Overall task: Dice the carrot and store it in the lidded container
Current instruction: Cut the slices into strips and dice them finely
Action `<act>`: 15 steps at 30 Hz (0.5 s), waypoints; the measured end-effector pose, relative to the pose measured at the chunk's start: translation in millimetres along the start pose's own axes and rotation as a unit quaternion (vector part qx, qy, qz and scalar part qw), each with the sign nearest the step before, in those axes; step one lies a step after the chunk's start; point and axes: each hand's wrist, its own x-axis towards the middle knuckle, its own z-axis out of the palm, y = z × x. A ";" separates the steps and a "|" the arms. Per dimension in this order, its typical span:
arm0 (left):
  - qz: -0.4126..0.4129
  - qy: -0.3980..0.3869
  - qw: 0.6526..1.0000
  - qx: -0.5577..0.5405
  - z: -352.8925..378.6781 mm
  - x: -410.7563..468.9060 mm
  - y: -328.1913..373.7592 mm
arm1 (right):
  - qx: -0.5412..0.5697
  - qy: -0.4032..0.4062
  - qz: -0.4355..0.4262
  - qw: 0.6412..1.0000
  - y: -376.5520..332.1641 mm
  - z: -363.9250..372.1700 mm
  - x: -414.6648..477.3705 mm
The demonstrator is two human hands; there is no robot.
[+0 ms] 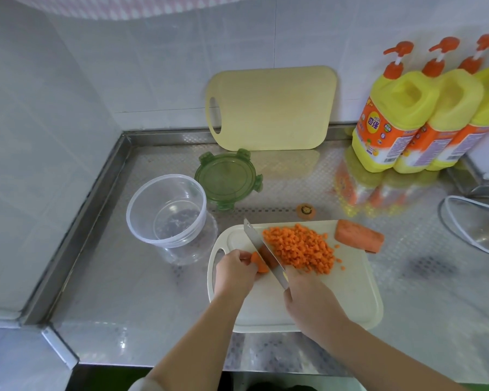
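Note:
On the white cutting board [336, 300] my left hand [233, 273] grips a small carrot piece [259, 263]. My right hand [308, 297] holds the knife [261, 249], its blade set against that piece. A heap of diced carrot [301, 246] lies to the right of the blade. A large uncut carrot chunk [359, 235] rests at the board's far right corner. The clear round container [167, 213] stands open and empty to the left of the board. Its green lid [227, 179] lies flat behind it.
A carrot top end [306, 211] lies on the steel counter behind the board. A yellow cutting board [271, 108] leans on the tiled wall. Three yellow detergent bottles [424, 117] stand at the back right. A glass pan lid [474, 224] lies at the right edge.

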 end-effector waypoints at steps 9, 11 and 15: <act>0.010 0.002 1.000 -0.012 -0.8 -2.6 2.2 | 0.003 -0.002 0.008 1.000 -1.1 -3.1 -0.4; 0.003 -0.002 1.000 -0.031 -0.7 -3.5 2.4 | -0.002 -0.008 0.010 1.000 -2.1 -1.6 0.0; -0.002 0.000 0.999 -0.050 -0.4 -5.2 0.5 | -0.007 -0.024 0.012 1.000 -3.9 1.4 -0.2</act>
